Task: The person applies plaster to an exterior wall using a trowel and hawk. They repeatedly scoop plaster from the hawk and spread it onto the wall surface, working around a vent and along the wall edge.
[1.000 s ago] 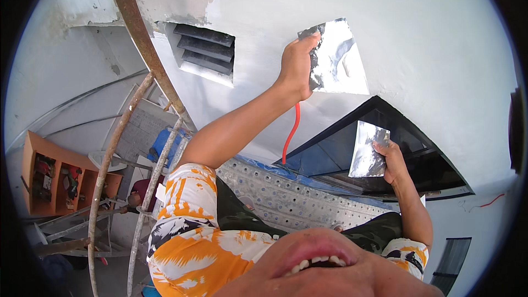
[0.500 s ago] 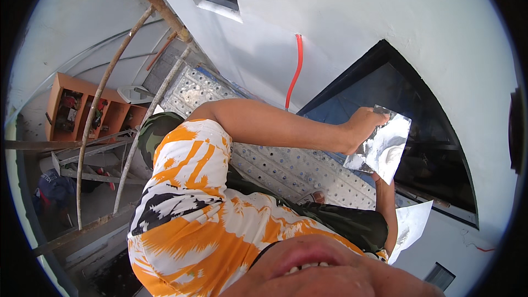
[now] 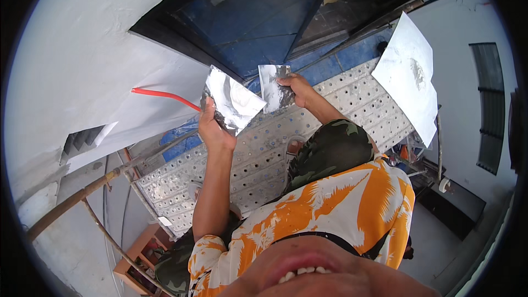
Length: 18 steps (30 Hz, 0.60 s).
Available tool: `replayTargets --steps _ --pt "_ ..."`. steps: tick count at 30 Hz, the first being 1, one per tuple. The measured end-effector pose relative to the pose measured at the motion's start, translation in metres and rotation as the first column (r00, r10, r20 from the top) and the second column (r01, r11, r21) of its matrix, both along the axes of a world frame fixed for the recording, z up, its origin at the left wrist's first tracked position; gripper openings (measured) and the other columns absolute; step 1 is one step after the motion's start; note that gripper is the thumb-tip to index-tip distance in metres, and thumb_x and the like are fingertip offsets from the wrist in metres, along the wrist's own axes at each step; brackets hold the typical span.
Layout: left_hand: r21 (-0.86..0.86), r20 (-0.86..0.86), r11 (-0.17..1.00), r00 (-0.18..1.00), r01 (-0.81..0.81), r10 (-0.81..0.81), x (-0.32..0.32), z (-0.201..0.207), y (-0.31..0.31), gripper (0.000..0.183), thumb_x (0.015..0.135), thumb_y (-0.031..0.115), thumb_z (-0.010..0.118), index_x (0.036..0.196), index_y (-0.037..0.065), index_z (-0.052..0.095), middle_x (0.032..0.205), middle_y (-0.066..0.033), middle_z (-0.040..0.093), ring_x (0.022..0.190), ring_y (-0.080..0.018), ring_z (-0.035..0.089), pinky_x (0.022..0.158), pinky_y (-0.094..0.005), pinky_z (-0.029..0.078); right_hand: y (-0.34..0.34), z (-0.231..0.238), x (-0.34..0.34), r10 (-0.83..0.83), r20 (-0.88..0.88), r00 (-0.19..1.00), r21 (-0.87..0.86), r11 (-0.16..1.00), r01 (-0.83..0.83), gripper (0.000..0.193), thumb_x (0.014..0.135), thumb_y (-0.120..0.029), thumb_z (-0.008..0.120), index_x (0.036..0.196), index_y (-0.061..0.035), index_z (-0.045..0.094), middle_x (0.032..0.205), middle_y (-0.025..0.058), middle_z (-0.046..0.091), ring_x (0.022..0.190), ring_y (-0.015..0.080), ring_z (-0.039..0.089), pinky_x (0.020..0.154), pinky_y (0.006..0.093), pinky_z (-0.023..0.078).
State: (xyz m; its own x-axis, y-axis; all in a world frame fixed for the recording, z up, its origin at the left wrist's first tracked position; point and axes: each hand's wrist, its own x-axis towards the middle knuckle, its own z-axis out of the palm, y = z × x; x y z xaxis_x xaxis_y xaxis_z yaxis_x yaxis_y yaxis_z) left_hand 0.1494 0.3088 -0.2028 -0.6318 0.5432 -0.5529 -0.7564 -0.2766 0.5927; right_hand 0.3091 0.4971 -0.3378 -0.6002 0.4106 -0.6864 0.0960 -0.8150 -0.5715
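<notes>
My left hand grips the lower left edge of a shiny metal putty plate, its thumb over the face. White paste is spread on that plate. To its right, my right hand is closed on a smaller metal putty scraper, smeared grey and white. The scraper is held beside the plate's right corner; I cannot tell whether they touch. Both are above a perforated metal platform.
A white sheet with a grey smear stands at the platform's right end. A dark-framed window lies ahead in the white wall. An orange-red tube sticks out of the wall. Rusty scaffold poles and an orange cabinet are at lower left.
My view has turned right, so the window and tube now lie farther left. The scraper in my right hand, hidden earlier behind the plate, is now visible beside it.
</notes>
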Motion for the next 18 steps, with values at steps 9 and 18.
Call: replayTargets --steps 9,18 --pt "-0.125 -0.166 0.966 0.955 0.225 -0.244 -0.028 -0.005 0.002 0.048 0.105 0.02 0.044 0.149 0.002 0.041 0.15 -0.015 0.048 0.136 -0.0331 0.05 0.113 -0.0511 0.041 0.072 0.047 0.229 -0.807 0.487 0.333 0.794 0.251 -0.554 0.027 0.093 -0.015 0.061 0.118 -0.019 0.072 0.11 0.0091 0.072 0.097 0.0323 0.067 0.083 0.0457 0.054" --pt "-0.263 -0.232 0.89 0.871 0.373 -0.434 -0.066 -0.017 -0.01 0.046 0.105 0.024 0.049 0.146 0.002 0.046 0.142 -0.0109 0.055 0.129 -0.0289 0.054 0.11 -0.0459 0.043 0.184 0.012 0.481 -0.722 0.616 -0.315 0.506 0.669 -0.544 0.043 0.087 -0.015 0.055 0.126 -0.0233 0.071 0.113 0.0117 0.074 0.101 0.0333 0.071 0.085 0.0487 0.054"
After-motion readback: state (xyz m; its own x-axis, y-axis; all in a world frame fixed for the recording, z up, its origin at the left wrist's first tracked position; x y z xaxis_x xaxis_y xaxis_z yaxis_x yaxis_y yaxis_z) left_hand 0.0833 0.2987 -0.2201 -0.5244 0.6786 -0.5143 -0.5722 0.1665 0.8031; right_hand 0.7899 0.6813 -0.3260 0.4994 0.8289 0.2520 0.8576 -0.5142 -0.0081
